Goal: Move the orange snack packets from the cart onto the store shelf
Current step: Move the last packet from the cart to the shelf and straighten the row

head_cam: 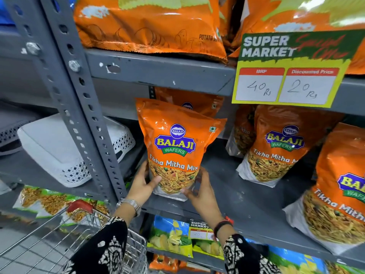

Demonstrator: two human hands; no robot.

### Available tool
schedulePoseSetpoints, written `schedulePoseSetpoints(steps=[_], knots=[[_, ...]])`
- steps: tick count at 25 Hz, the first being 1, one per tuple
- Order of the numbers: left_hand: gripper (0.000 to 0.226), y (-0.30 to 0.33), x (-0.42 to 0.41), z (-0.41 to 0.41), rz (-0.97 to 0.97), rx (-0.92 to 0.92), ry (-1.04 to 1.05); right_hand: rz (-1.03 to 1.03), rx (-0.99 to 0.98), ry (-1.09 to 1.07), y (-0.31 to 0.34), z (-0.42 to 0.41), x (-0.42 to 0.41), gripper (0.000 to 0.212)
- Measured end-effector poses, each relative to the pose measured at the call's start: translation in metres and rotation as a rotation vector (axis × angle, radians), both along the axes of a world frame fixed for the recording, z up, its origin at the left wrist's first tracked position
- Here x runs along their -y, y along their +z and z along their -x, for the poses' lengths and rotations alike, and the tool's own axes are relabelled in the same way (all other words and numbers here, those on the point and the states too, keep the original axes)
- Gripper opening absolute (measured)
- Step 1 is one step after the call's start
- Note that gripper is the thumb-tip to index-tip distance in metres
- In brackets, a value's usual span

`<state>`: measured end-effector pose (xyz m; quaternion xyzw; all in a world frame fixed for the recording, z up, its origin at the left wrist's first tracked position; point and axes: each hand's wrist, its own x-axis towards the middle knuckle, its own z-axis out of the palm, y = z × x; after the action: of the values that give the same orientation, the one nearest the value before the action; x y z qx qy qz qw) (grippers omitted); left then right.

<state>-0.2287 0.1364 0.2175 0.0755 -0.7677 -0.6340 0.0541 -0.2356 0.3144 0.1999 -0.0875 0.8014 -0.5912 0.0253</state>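
Both forearms reach forward and upward, covered to just below the wrists in black sleeves with a white pattern. The left hand (pixel 142 184) is cupped with its palm turned inward to the right, thumb lying across the front, a metal watch on the wrist. The right hand (pixel 201 191) mirrors it, palm turned left, fingers (pixel 204 177) curled and the thumb pointing inward; a dark band with a red piece circles that wrist. The hands are near each other, not touching.

Glossy plastic packet (pixel 177 147), matt painted-metal shelf (pixel 227 186), bare wire cart (pixel 65 232), seemingly paper price sign (pixel 286 76).
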Motion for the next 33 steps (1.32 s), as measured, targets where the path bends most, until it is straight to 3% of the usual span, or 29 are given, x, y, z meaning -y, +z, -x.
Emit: schedulePoseSetpoints(steps=[3,6,9,12,15,19,23,27,29,33], knots=[[0.064,-0.002,-0.017,-0.017,-0.005,-0.065,0.201,0.001,-0.011,-0.048,0.001,-0.010,-0.024,0.079],[0.051,-0.008,-0.045,-0.039,0.034,-0.136,0.349,0.006,-0.068,-0.218,0.000,-0.020,-0.068,0.065],[0.038,-0.007,-0.091,-0.055,0.133,-0.278,0.289,0.001,-0.143,-0.410,0.006,-0.025,-0.121,0.050],[0.043,0.002,-0.143,-0.050,0.180,-0.343,0.109,-0.008,-0.175,-0.470,0.018,-0.017,-0.159,0.047],[0.051,0.010,-0.187,-0.017,0.137,-0.274,-0.061,0.013,-0.164,-0.444,0.017,0.003,-0.173,0.062],[0.072,0.016,-0.223,0.047,0.102,-0.060,-0.129,0.118,-0.083,-0.578,0.022,0.029,-0.171,0.121],[0.082,0.012,-0.243,0.095,0.065,0.055,-0.226,0.268,-0.024,-0.538,0.021,0.054,-0.176,0.104],[0.072,0.012,-0.248,0.103,-0.017,0.000,-0.252,0.369,-0.018,-0.473,0.013,0.062,-0.175,0.124],[0.065,0.011,-0.244,0.104,-0.039,-0.020,-0.177,0.380,-0.020,-0.440,0.011,0.065,-0.172,0.119],[0.059,0.006,-0.231,0.109,0.007,-0.009,-0.120,0.358,-0.034,-0.412,0.009,0.071,-0.164,0.069]])
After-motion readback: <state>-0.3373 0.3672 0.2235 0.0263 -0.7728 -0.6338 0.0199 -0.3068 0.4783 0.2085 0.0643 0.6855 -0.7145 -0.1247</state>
